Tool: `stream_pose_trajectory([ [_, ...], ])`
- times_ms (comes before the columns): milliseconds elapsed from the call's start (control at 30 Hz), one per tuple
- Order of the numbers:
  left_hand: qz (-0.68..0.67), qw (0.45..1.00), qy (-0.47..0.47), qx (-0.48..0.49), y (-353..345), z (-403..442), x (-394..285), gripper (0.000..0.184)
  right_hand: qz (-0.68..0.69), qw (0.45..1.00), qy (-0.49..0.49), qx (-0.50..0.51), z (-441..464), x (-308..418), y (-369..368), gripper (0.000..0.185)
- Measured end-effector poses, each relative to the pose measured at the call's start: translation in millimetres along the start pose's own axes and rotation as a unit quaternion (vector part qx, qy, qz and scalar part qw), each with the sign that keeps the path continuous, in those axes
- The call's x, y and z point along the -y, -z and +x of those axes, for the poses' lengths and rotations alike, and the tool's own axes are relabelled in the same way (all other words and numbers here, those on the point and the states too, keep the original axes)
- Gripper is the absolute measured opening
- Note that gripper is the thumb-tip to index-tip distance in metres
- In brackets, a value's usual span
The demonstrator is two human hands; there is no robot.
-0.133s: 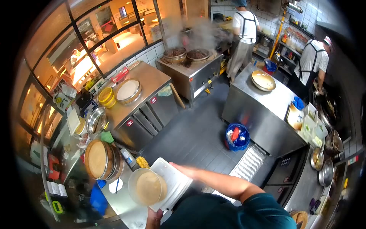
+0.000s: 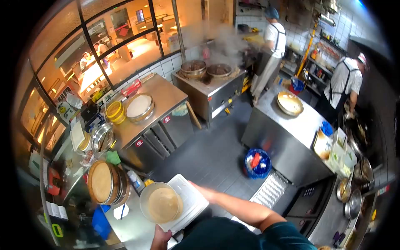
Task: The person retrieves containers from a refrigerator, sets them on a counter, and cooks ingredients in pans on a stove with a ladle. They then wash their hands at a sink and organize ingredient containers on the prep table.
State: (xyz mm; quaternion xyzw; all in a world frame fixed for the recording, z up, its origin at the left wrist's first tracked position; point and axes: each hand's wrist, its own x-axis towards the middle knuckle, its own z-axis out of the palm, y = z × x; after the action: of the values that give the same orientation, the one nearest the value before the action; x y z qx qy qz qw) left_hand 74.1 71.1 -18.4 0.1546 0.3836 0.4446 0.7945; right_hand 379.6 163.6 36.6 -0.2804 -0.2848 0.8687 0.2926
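Observation:
A stack of white plastic lids or trays [image 2: 192, 200] is held in front of my body. On it, at the left side, sits a round translucent tub [image 2: 161, 203] with a beige content. My right hand [image 2: 204, 192] grips the far right edge of the white stack, its fingertips hidden. My left hand [image 2: 161, 236] is at the near left edge, below the tub, with fingers partly hidden under it. Just left stand stacked round steamers [image 2: 102, 182] on the metal counter [image 2: 132, 227], beside a white paper piece [image 2: 121, 211].
Two co-workers [image 2: 273, 39] [image 2: 343, 83] stand at the back and right. A blue-lined bin [image 2: 258, 163] is on the floor. Steaming pots [image 2: 193, 68] sit on a stove. A steel island [image 2: 287, 141] and a drain grate [image 2: 271, 191] lie to the right.
The view has shifted slightly, so the counters and bin sit a little lower in the frame. The co-worker at the back has turned slightly. Both my hands keep their hold.

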Motion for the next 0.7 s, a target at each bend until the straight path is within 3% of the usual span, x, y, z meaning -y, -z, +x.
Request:
stream_pose_trajectory([
  [67,-0.024,1.0,0.012,0.014,-16,31,-17,0.059,-0.022,0.999,0.018,-0.034,15,16,21,0.076],
  [200,0.074,0.996,0.029,0.03,-61,127,-64,0.064,-0.09,0.987,0.033,-0.126,39,84,74,0.079],
  [300,0.041,0.998,-0.01,0.044,-100,197,-88,0.055,-0.068,0.975,0.039,-0.21,48,148,101,0.071],
  [367,0.293,0.937,-0.098,0.161,-135,235,-116,0.06,-0.017,0.958,0.042,-0.283,53,191,119,0.063],
  [433,0.308,0.921,-0.079,0.226,-191,273,-157,0.072,-0.007,0.949,0.062,-0.31,58,235,145,0.063],
  [467,0.176,0.96,0.013,0.219,-199,307,-161,0.076,-0.002,0.945,0.07,-0.318,59,255,160,0.063],
  [500,0.129,0.967,0.05,0.214,-215,339,-170,0.076,-0.002,0.944,0.08,-0.32,61,277,175,0.063],
  [700,0.212,0.932,0.089,0.279,-316,499,-189,0.079,0.039,0.932,0.145,-0.329,54,379,278,0.062],
])
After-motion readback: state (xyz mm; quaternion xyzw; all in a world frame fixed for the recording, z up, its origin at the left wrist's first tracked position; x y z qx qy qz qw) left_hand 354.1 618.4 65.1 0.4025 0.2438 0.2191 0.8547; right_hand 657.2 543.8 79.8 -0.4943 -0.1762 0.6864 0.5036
